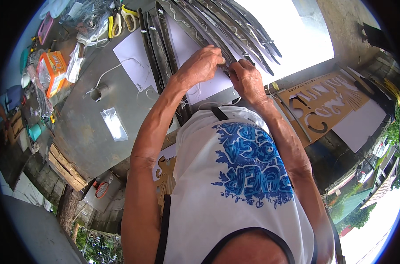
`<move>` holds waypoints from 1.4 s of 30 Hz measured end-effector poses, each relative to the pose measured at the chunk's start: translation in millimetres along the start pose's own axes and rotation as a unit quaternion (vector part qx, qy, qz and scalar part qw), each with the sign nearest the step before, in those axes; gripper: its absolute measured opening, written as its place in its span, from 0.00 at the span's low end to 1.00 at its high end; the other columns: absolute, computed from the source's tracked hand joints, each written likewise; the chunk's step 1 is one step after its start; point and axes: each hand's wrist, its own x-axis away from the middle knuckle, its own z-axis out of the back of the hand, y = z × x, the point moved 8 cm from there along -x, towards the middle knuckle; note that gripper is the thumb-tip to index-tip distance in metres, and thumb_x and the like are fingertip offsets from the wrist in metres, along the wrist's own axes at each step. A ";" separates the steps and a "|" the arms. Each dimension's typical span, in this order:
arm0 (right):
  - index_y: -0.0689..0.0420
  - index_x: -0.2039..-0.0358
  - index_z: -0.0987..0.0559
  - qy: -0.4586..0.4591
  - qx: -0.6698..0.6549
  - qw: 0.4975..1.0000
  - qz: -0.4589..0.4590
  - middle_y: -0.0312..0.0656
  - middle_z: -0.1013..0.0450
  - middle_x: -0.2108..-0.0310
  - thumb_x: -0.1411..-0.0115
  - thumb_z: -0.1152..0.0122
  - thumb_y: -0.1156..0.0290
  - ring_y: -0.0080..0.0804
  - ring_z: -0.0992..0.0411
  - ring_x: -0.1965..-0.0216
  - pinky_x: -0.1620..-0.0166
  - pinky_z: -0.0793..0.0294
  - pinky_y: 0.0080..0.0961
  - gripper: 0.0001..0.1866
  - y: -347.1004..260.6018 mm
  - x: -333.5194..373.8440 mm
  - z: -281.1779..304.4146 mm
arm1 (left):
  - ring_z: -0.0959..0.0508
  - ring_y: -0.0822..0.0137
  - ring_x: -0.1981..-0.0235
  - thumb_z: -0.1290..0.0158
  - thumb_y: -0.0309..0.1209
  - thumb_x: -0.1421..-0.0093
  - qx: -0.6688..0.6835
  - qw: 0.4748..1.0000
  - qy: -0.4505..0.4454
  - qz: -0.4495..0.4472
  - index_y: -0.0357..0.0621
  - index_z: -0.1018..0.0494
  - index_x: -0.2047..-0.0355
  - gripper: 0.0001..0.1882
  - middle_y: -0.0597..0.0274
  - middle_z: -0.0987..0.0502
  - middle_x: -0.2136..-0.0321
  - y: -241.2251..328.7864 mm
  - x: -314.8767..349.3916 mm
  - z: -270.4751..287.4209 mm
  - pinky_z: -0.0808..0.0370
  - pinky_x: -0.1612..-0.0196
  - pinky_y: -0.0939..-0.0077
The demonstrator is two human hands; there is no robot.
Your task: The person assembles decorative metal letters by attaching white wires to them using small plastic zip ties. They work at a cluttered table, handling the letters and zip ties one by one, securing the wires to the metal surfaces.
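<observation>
Side by side over the worktable, both my hands work at the near end of a long dark strip [227, 54]. My left hand [203, 65] has its fingers curled and pressed together at the strip's left side. Just right of it, my right hand [247, 80] is closed too, its fingertips bent down toward the strip. Whatever they pinch is small and hidden by the fingers. Several similar dark curved strips [248, 37], with pale thin wires along them, lie fanned out beyond my hands. More dark strips [157, 48] lie left of my left hand. White sheets [132, 66] are under them.
On the grey metal table [79, 143] are a small metal cup [99, 93], a clear plastic packet [114, 124] and a loose white wire. Yellow-handled scissors [117, 25] and an orange pack [53, 72] lie far left. A brown cut-out board [325, 103] is at the right.
</observation>
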 end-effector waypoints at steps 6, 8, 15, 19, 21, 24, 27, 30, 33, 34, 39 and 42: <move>0.57 0.65 0.19 0.006 0.027 0.999 0.022 0.45 0.25 0.65 0.44 0.36 0.76 0.48 0.23 0.59 0.59 0.21 0.45 0.06 -7.0 -1.9 1.9 | 0.22 0.53 0.61 0.43 0.13 0.51 0.019 1.000 0.007 0.000 0.33 0.17 0.67 0.11 0.54 0.21 0.69 -1.2 1.4 -1.0 0.23 0.55 0.61; 0.57 0.65 0.18 0.007 0.035 0.999 0.024 0.44 0.25 0.65 0.44 0.37 0.76 0.48 0.24 0.58 0.59 0.21 0.44 0.06 -8.0 -2.2 1.7 | 0.22 0.53 0.61 0.43 0.13 0.51 0.017 1.000 0.012 -0.012 0.33 0.17 0.67 0.11 0.54 0.21 0.69 0.1 1.7 -0.3 0.23 0.55 0.61; 0.57 0.66 0.15 0.019 0.055 0.998 0.030 0.45 0.27 0.67 0.49 0.37 0.77 0.45 0.25 0.60 0.57 0.22 0.41 0.09 -15.6 -4.8 5.6 | 0.22 0.53 0.62 0.44 0.13 0.50 0.007 1.000 0.022 -0.012 0.33 0.17 0.67 0.11 0.53 0.21 0.70 1.4 2.2 1.3 0.23 0.56 0.61; 0.53 0.63 0.13 0.014 0.058 0.998 0.027 0.45 0.27 0.66 0.49 0.36 0.77 0.44 0.25 0.60 0.58 0.22 0.40 0.13 -19.5 -7.5 7.4 | 0.22 0.54 0.63 0.44 0.14 0.50 0.005 1.000 0.025 -0.009 0.33 0.17 0.67 0.11 0.53 0.21 0.72 5.4 0.5 3.8 0.23 0.56 0.62; 0.51 0.61 0.13 0.017 0.059 0.998 0.026 0.44 0.29 0.68 0.49 0.38 0.80 0.44 0.26 0.61 0.58 0.22 0.40 0.16 -18.8 -6.8 8.1 | 0.22 0.54 0.63 0.43 0.14 0.50 0.003 1.000 0.023 -0.006 0.34 0.17 0.67 0.11 0.54 0.21 0.72 6.1 0.9 3.5 0.22 0.56 0.63; 0.51 0.60 0.13 0.018 0.062 0.998 0.013 0.43 0.30 0.68 0.50 0.39 0.81 0.44 0.26 0.62 0.60 0.22 0.41 0.17 -18.6 -5.3 11.8 | 0.22 0.54 0.63 0.43 0.14 0.50 0.004 1.000 0.023 -0.003 0.34 0.17 0.67 0.11 0.54 0.21 0.72 3.9 2.5 0.7 0.22 0.56 0.63; 0.53 0.61 0.14 0.038 0.032 0.999 0.001 0.44 0.28 0.68 0.49 0.39 0.81 0.45 0.25 0.62 0.60 0.22 0.42 0.15 -12.3 -1.2 10.7 | 0.22 0.53 0.63 0.44 0.13 0.51 0.003 1.000 0.019 -0.001 0.34 0.16 0.67 0.12 0.54 0.21 0.71 -0.7 1.9 -1.9 0.22 0.56 0.62; 0.55 0.63 0.16 0.040 0.014 0.999 -0.001 0.44 0.27 0.68 0.49 0.38 0.80 0.45 0.24 0.63 0.60 0.22 0.43 0.12 -6.9 0.6 11.1 | 0.22 0.53 0.62 0.46 0.13 0.51 0.002 1.000 0.004 0.008 0.35 0.16 0.67 0.13 0.53 0.21 0.70 -1.5 2.6 -3.7 0.22 0.55 0.61; 0.56 0.64 0.17 0.016 0.020 0.999 0.019 0.44 0.27 0.68 0.47 0.36 0.79 0.45 0.24 0.63 0.60 0.21 0.42 0.09 -9.2 -2.7 16.9 | 0.22 0.54 0.65 0.45 0.12 0.52 0.008 1.000 0.023 -0.005 0.33 0.16 0.67 0.13 0.53 0.21 0.72 3.0 2.2 0.9 0.22 0.58 0.62; 0.56 0.64 0.17 0.007 0.024 0.999 0.028 0.43 0.27 0.68 0.47 0.35 0.78 0.45 0.24 0.62 0.60 0.21 0.42 0.08 -10.3 -3.3 18.3 | 0.23 0.55 0.65 0.45 0.12 0.52 0.010 1.000 0.021 -0.003 0.33 0.16 0.67 0.13 0.53 0.21 0.72 2.5 3.3 1.3 0.23 0.58 0.62; 0.57 0.65 0.19 -0.006 0.018 0.998 0.053 0.43 0.27 0.68 0.43 0.36 0.77 0.46 0.24 0.61 0.59 0.22 0.42 0.04 -8.5 -3.7 13.3 | 0.23 0.55 0.66 0.46 0.12 0.52 0.014 1.000 0.022 -0.004 0.33 0.17 0.67 0.13 0.53 0.22 0.73 2.4 2.4 1.9 0.23 0.59 0.63; 0.58 0.66 0.19 0.007 -0.001 1.000 0.023 0.44 0.26 0.67 0.42 0.37 0.77 0.48 0.24 0.61 0.59 0.22 0.43 0.04 -6.9 -6.6 9.8 | 0.23 0.55 0.66 0.46 0.12 0.52 0.017 1.000 0.018 -0.006 0.34 0.17 0.68 0.13 0.54 0.22 0.74 0.6 2.5 1.2 0.23 0.60 0.63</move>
